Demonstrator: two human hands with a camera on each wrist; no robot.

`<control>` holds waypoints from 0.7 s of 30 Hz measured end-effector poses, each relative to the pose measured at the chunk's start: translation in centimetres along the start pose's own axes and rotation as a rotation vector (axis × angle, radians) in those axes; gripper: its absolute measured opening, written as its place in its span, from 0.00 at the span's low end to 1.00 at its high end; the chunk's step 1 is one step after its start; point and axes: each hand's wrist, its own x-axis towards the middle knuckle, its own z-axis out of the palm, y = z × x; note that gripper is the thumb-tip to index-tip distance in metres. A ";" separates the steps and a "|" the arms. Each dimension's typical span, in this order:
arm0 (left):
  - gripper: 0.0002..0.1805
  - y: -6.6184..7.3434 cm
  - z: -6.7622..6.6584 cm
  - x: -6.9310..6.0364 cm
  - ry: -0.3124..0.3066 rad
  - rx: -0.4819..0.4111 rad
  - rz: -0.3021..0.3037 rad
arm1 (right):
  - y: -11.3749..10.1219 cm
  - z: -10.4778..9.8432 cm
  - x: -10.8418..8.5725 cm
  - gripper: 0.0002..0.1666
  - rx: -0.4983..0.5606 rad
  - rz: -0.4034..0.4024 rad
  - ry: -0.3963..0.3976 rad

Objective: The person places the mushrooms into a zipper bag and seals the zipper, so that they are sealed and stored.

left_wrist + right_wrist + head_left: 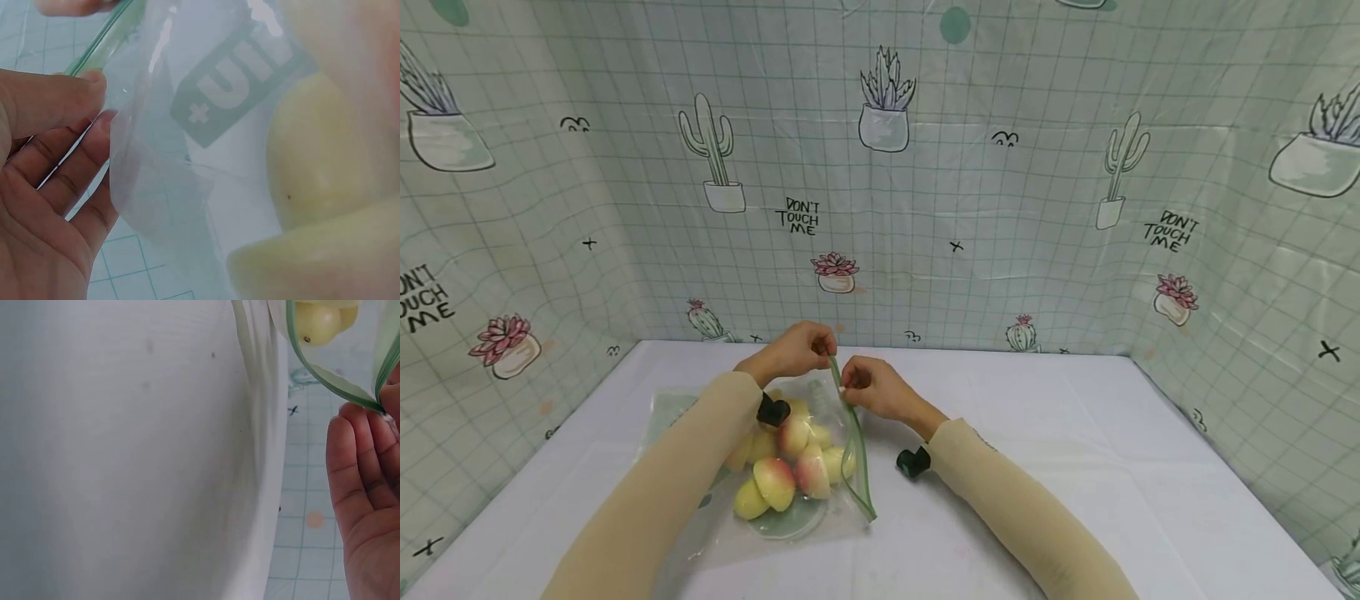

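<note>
A clear zip bag (156, 187) lies on the table with its mouth towards the right, and a green zip strip (862, 467) edges that mouth. Several yellow fruits with red blush (775, 483), like apples or peaches, show through the plastic. My left hand (796, 348) pinches the far end of the strip between thumb and fingertips. Just nearer along the same strip, my right hand (883, 390) pinches it too. In the right wrist view the strip parts into two edges beside the right fingers (342, 447). Nearer me, the mouth gapes.
The white table (1037, 433) runs to a backdrop (925, 208) of gridded cloth with plant drawings, which also rises on both sides. Black wrist-worn devices show at the left wrist (772, 410) and the right wrist (913, 462). The left forearm (662, 492) crosses over part of the bag.
</note>
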 end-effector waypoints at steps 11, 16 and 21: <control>0.05 0.5 -0.2 0.0 -0.001 0.010 -0.019 | -2.4 -0.3 -1.6 0.07 -0.015 0.003 -0.061; 0.05 0.4 -0.3 0.0 0.011 0.012 -0.011 | -4.4 -0.5 -2.6 0.07 -0.004 -0.004 -0.080; 0.05 0.4 -0.3 -0.1 0.019 0.024 -0.006 | -4.7 -0.5 -3.0 0.08 -0.012 -0.003 -0.101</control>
